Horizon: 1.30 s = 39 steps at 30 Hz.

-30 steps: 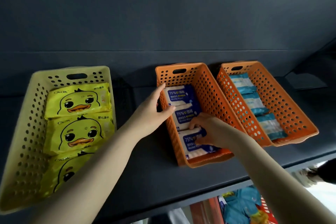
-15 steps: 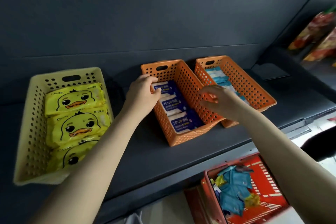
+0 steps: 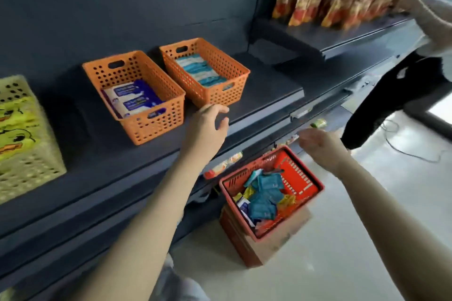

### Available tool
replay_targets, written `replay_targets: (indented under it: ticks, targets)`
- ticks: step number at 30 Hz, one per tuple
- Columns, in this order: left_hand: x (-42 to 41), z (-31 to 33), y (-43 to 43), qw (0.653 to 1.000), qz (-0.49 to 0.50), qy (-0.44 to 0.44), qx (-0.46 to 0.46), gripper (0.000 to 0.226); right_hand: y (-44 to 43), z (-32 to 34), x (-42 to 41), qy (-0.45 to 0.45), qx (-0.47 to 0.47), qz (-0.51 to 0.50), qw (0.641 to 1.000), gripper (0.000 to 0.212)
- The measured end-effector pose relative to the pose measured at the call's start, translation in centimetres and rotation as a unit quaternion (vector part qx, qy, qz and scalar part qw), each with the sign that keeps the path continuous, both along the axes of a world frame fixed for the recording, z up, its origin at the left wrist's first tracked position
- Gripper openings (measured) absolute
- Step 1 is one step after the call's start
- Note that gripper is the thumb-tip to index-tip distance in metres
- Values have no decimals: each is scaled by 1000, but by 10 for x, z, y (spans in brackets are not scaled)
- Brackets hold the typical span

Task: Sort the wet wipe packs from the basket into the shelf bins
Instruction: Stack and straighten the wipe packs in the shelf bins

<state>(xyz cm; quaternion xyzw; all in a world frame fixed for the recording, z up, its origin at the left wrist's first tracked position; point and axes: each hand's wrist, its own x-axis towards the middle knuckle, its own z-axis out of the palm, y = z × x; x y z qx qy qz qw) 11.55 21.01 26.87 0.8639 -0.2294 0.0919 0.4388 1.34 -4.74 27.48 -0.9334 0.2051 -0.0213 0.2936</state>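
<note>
We record left hand (image 3: pixel 208 127) and right hand (image 3: pixel 318 143), both loosely spread, empty, before the shelf (image 3: pixel 97 154). Below: red basket (image 3: pixel 297 173) holding teal wet wipe packs (image 3: pixel 263 203). On the shelf: left orange bin (image 3: pixel 156 127), right orange bin (image 3: pixel 220 98), yellow bin (image 3: pixel 29 173), each stocked.

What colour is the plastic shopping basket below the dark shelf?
Red. The plastic shopping basket shows best in the head view, the only one.
</note>
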Motion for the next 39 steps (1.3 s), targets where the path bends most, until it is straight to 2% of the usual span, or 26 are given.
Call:
replay_targets:
  ticks: [4, 11, 17, 23, 28, 32, 35, 39]
  targets:
    - [-44, -51, -44, 997, -27, 74, 25, 25, -38, -54, -56, 99, -2, -27, 995, 31]
    - [-80, -147, -71, 963, -90, 218, 131, 29, -71, -131, -93, 181, 45, -79, 979, 33]
    - [-69, -210, -94, 907, -93, 378, 161, 32, -90, -178, -76, 251, 109, -104, 956, 36]
    - [-46, -250, -120, 853, -45, 497, 155, 31, -120, -207, -23, 249, 162, -99, 950, 27]
    - [-35, -294, -147, 823, -12, 544, 162, 18, -150, -268, 13, 294, 177, -81, 936, 26]
    - [-24, -350, -163, 809, 16, 552, 199, 33, -162, -338, 36, 355, 185, -28, 916, 31]
    - [-16, -393, -173, 787, 35, 572, 230, 42, -166, -386, 53, 400, 199, 70, 892, 37]
    - [11, -438, -187, 783, 66, 504, 358, 32, -172, -439, 75, 428, 164, 188, 869, 49]
